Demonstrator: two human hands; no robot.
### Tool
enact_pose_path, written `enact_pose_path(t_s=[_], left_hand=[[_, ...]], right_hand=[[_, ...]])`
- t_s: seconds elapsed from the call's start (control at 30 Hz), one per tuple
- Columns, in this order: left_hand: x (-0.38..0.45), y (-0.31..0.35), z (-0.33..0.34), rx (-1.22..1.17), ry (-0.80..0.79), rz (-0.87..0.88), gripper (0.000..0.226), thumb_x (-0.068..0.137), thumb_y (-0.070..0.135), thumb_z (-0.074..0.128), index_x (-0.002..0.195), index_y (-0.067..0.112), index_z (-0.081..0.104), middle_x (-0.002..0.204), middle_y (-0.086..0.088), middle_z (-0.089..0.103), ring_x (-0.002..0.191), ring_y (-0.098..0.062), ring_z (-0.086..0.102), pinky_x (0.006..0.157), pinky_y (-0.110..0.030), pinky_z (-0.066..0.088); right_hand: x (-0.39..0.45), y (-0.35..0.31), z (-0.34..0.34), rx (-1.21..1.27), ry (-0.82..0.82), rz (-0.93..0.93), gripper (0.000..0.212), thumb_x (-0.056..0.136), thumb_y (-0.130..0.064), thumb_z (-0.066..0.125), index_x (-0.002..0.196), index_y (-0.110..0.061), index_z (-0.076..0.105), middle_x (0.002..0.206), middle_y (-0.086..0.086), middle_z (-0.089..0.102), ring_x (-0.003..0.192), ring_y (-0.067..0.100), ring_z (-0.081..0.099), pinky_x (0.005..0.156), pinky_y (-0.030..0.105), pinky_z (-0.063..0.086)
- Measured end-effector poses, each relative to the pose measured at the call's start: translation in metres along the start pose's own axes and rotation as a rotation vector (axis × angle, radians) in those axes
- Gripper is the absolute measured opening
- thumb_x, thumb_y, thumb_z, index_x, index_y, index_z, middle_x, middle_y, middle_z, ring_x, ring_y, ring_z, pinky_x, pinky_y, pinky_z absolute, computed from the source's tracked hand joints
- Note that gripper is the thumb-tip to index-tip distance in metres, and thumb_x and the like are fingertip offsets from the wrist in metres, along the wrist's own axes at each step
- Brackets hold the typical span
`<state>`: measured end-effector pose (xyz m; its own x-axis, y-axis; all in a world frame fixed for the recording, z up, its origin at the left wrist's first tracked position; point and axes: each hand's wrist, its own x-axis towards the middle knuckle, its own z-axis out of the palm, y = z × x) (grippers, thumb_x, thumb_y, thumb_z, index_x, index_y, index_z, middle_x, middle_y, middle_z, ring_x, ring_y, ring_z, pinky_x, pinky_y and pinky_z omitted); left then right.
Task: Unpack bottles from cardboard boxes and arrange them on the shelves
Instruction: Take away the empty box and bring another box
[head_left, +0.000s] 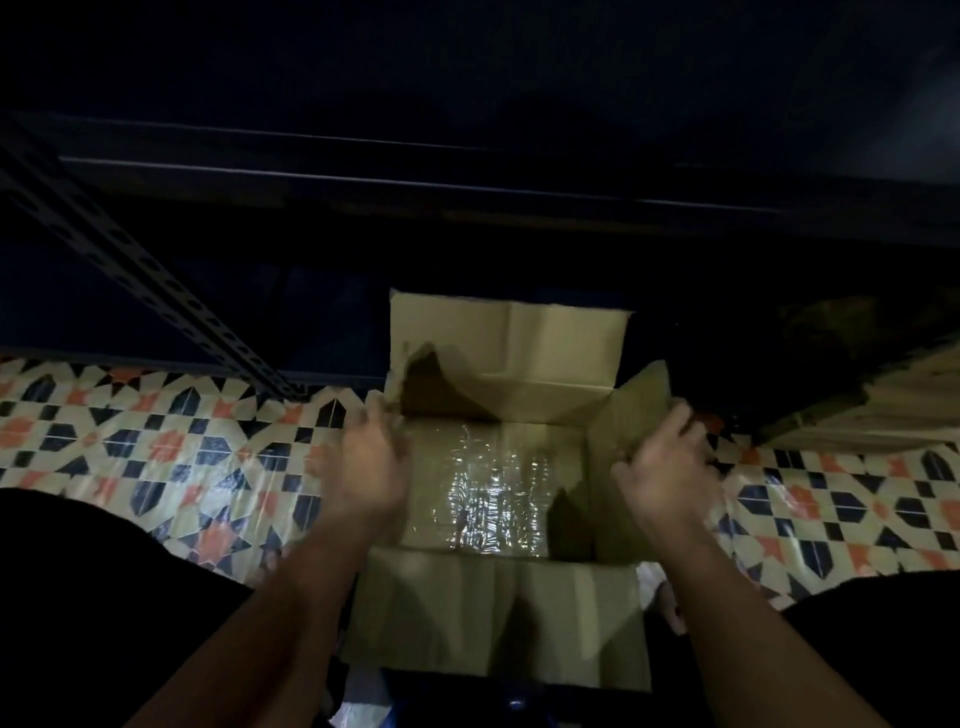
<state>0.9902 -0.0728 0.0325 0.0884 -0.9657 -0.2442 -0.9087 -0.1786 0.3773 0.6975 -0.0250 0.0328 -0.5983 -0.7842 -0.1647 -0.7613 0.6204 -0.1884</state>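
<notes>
While the left hand (363, 467) presses spread fingers on the cardboard box's (498, 618) torn left flap, shiny plastic wrap (488, 488), probably over the bottles, lies between the hands; the right hand (667, 462) grips the right flap. Opening seems underway; next, tearing the wrap.

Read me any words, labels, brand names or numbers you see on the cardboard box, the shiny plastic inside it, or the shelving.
None can be read.
Cardboard box: flaps and walls show plain brown card, no print visible.
Plastic wrap inside the box: only glare, and anything beneath is hidden.
Shelf frame: dark punched metal, no marking visible.
Left hand and right hand cover small parts of the side flaps.
</notes>
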Motion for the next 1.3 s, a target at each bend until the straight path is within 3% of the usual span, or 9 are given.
enact_pose_path(t_s=[0.07, 0.13, 0.3, 0.43, 0.57, 0.7, 0.93, 1.17, 1.3], left_hand=[[-0.010, 0.009, 0.017, -0.019, -0.073, 0.151, 0.047, 0.104, 0.042, 0.047, 0.146, 0.021, 0.038, 0.139, -0.006, 0.045, 0.117, -0.026, 0.055, 0.092, -0.040, 0.050], [-0.014, 0.005, 0.039, 0.069, -0.163, 0.254, 0.045, 0.106, 0.032, 0.045, 0.149, 0.024, 0.037, 0.145, -0.005, 0.042, 0.125, -0.022, 0.047, 0.098, -0.037, 0.048], [-0.014, -0.020, 0.064, 0.334, -0.290, 0.353, 0.091, 0.082, 0.008, 0.071, 0.158, 0.029, 0.025, 0.163, -0.003, 0.021, 0.146, -0.024, 0.027, 0.115, -0.041, 0.035], [0.013, -0.009, 0.051, 0.271, -0.222, 0.302, 0.100, 0.082, 0.009, 0.076, 0.158, 0.037, 0.019, 0.167, -0.005, 0.013, 0.151, -0.028, 0.017, 0.119, -0.046, 0.034], [0.068, 0.015, 0.028, 0.501, -0.087, 0.345, 0.150, 0.064, 0.040, 0.094, 0.156, 0.036, -0.025, 0.165, -0.018, -0.024, 0.154, -0.043, -0.009, 0.125, -0.060, 0.009], [0.110, 0.041, 0.019, 0.678, 0.025, 0.416, 0.164, 0.058, 0.046, 0.095, 0.147, 0.036, -0.043, 0.154, -0.023, -0.045, 0.147, -0.047, -0.031, 0.119, -0.071, 0.000], [0.137, 0.055, 0.017, 0.733, -0.020, 0.345, 0.174, 0.045, 0.060, 0.095, 0.144, 0.035, -0.046, 0.164, -0.028, -0.021, 0.148, -0.051, -0.025, 0.115, -0.076, -0.005], [0.084, 0.015, 0.040, 0.597, 0.178, 0.453, 0.138, 0.073, 0.039, 0.088, 0.158, 0.036, -0.021, 0.157, -0.030, 0.022, 0.150, -0.047, 0.011, 0.123, -0.064, 0.001], [0.044, -0.023, 0.070, 0.490, 0.238, 0.538, 0.121, 0.077, 0.014, 0.082, 0.163, 0.036, 0.000, 0.154, -0.029, 0.031, 0.146, -0.046, 0.025, 0.120, -0.066, 0.013]], right_hand=[[-0.009, -0.015, 0.007, -0.016, -0.026, -0.156, 0.075, 0.087, -0.037, 0.072, 0.139, -0.015, 0.024, 0.135, 0.017, 0.047, 0.111, 0.035, 0.060, 0.087, 0.047, 0.052], [-0.020, -0.023, 0.024, -0.063, -0.128, -0.303, 0.063, 0.093, -0.050, 0.060, 0.140, -0.020, 0.030, 0.137, 0.011, 0.046, 0.118, 0.032, 0.056, 0.095, 0.047, 0.046], [-0.036, -0.010, 0.065, -0.229, -0.449, -0.491, 0.068, 0.094, -0.041, 0.060, 0.152, -0.033, 0.025, 0.155, 0.005, 0.023, 0.140, 0.029, 0.027, 0.112, 0.071, 0.022], [-0.032, -0.008, 0.064, -0.225, -0.454, -0.523, 0.090, 0.084, -0.039, 0.073, 0.154, -0.034, 0.018, 0.157, 0.006, 0.016, 0.142, 0.032, 0.021, 0.114, 0.072, 0.016], [-0.028, -0.003, 0.066, -0.216, -0.443, -0.512, 0.092, 0.082, -0.033, 0.073, 0.155, -0.037, 0.017, 0.158, 0.004, 0.015, 0.142, 0.031, 0.018, 0.116, 0.069, 0.017], [-0.027, 0.001, 0.068, -0.218, -0.429, -0.517, 0.099, 0.077, -0.038, 0.075, 0.155, -0.038, 0.016, 0.157, 0.004, 0.013, 0.142, 0.032, 0.017, 0.117, 0.064, 0.019], [-0.023, 0.009, 0.068, -0.183, -0.398, -0.495, 0.098, 0.078, -0.038, 0.075, 0.157, -0.035, 0.017, 0.161, 0.007, 0.012, 0.145, 0.033, 0.015, 0.120, 0.052, 0.020], [-0.025, 0.010, 0.063, -0.034, -0.308, -0.411, 0.091, 0.087, -0.038, 0.070, 0.159, -0.029, 0.014, 0.156, 0.006, 0.024, 0.142, 0.028, 0.021, 0.115, 0.042, 0.028], [-0.029, 0.014, 0.062, 0.147, -0.213, -0.230, 0.123, 0.078, -0.038, 0.085, 0.161, -0.011, -0.001, 0.151, 0.013, 0.030, 0.138, 0.028, 0.025, 0.114, 0.039, 0.030]])
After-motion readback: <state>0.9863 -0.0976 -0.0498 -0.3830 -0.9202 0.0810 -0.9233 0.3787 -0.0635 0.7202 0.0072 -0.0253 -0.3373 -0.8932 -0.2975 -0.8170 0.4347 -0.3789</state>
